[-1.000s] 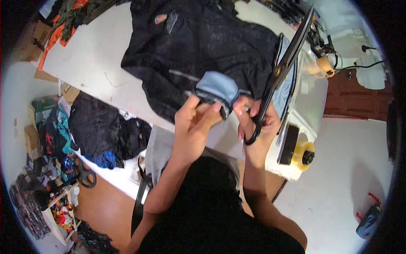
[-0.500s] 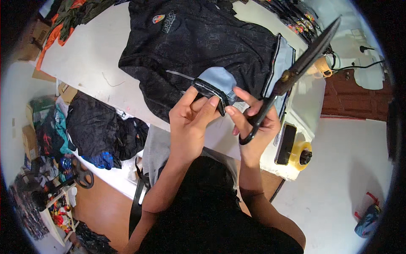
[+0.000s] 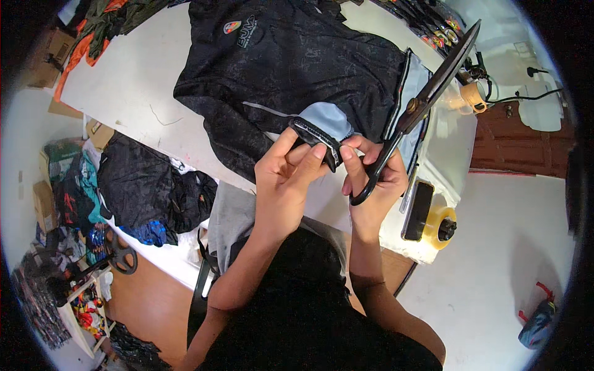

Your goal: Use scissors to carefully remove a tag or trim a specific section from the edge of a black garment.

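Note:
A black shirt (image 3: 278, 68) with a small chest print is spread on the white table (image 3: 124, 86). Its stitched edge, with a light blue-grey inner side (image 3: 328, 117) turned outward, is raised off the table. My left hand (image 3: 281, 179) grips this seamed edge, thumb on top and fingers beneath. Large black scissors (image 3: 417, 108) hang from my right hand (image 3: 378, 185), their handle looped in its fingers. The blades are together and point away to the upper right. With thumb and forefinger the right hand also pinches the right end of the same edge.
Beside my right hand lie a dark phone (image 3: 417, 210) and a yellowish tape roll (image 3: 440, 226). A cup (image 3: 473, 98) and a black cable are farther right. Dark clothes (image 3: 148, 185) lie heaped at the left, near a black handwheel (image 3: 122, 253).
My right thumb and forefinger have closed on the edge of the cloth. The scissors have tilted slightly left at the tip. My left hand has shifted a little right with the seam.

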### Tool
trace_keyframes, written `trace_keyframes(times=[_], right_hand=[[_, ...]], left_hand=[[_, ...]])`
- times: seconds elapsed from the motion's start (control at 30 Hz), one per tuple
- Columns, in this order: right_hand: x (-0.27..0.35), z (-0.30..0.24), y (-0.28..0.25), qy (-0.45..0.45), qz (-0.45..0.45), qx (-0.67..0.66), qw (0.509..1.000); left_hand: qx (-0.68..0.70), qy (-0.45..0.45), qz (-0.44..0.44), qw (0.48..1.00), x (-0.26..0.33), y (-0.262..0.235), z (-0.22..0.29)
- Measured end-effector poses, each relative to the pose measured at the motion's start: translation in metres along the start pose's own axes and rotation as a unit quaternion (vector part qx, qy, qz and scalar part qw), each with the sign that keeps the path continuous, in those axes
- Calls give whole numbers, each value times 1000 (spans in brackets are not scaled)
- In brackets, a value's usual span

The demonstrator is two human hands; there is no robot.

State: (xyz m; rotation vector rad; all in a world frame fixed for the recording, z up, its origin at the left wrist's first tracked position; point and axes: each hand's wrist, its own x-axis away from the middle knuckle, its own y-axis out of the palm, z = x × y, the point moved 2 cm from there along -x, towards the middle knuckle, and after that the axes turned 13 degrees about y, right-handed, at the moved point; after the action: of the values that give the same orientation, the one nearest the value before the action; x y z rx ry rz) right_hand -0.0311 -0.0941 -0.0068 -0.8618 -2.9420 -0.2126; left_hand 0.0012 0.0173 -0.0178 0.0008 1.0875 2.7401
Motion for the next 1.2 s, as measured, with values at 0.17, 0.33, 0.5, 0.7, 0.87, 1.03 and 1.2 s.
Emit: trace_keyframes(times=[0.17, 0.33, 0.5, 0.7, 0.87, 1.03, 1.2], right_hand=[[-3, -1, 3, -10, -5, -18, 1000], [-8, -3, -3, -40, 34, -20, 998], [0, -7, -2, -26, -3, 6, 1000], [3, -3, 6, -42, -6, 48, 998], [3, -4, 9, -33, -14, 13, 999], [5, -6, 8, -25, -10, 10, 1000], [7, -10, 5, -19, -15, -18, 1000]], left_hand=[[-31, -9, 21, 999, -1, -2, 1], [-26, 18, 38, 999, -7, 1, 9], [-26, 5, 45, 999, -4, -6, 9], [-48, 15, 29, 998, -3, 0, 14], [-81, 23, 33, 996, -2, -7, 10], [-72, 30, 66, 995, -2, -3, 11], [-69, 56, 73, 993, -7, -8, 11]])
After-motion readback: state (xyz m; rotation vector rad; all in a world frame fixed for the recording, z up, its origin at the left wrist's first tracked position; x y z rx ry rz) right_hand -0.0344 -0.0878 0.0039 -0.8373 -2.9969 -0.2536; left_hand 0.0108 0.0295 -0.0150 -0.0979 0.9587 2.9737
